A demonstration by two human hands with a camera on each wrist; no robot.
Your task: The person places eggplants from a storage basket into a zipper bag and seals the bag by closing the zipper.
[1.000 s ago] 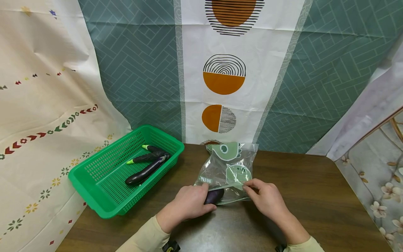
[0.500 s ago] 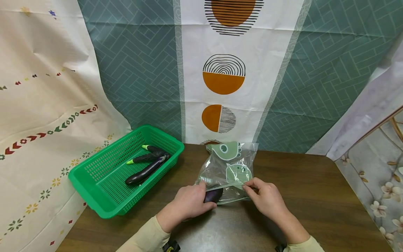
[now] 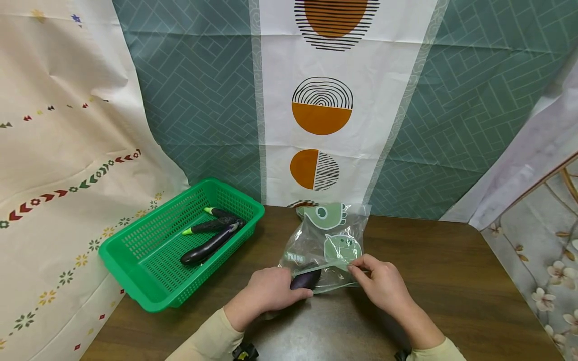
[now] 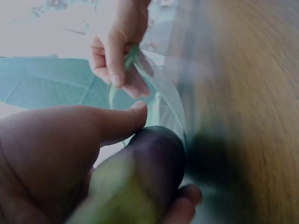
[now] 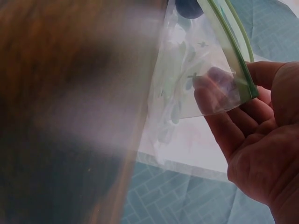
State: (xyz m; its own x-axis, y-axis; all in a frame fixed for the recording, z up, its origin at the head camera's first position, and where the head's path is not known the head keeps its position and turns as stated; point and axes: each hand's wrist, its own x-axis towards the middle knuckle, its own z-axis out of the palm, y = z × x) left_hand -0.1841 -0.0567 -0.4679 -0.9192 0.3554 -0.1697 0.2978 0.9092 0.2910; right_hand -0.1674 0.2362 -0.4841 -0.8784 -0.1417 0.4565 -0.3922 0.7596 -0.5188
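Observation:
My left hand (image 3: 268,290) grips a dark purple eggplant (image 3: 306,279) by its greenish end, thumb along one side. The eggplant's rounded far end sits in the mouth of a clear zip bag (image 3: 343,248) with green animal prints. At the bag's other corner, my right hand (image 3: 381,281) pinches the green-edged rim between thumb and fingers. In the left wrist view the eggplant (image 4: 161,158) points at the opening, which gapes in a loop. The right wrist view shows the bag (image 5: 205,93) hanging from the pinch, with the eggplant's dark tip (image 5: 189,8) at the top.
To the left stands a green slotted basket (image 3: 135,250) with several eggplants (image 3: 209,245) in its far right part. The brown wooden table (image 3: 442,281) reaches back to a patterned cloth backdrop (image 3: 217,100). Another patterned cloth (image 3: 67,200) hangs at the left.
My left index finger has drawn back from the bag's rim, where it lay earlier, and the rim now crosses over the eggplant. My right hand has stayed in place.

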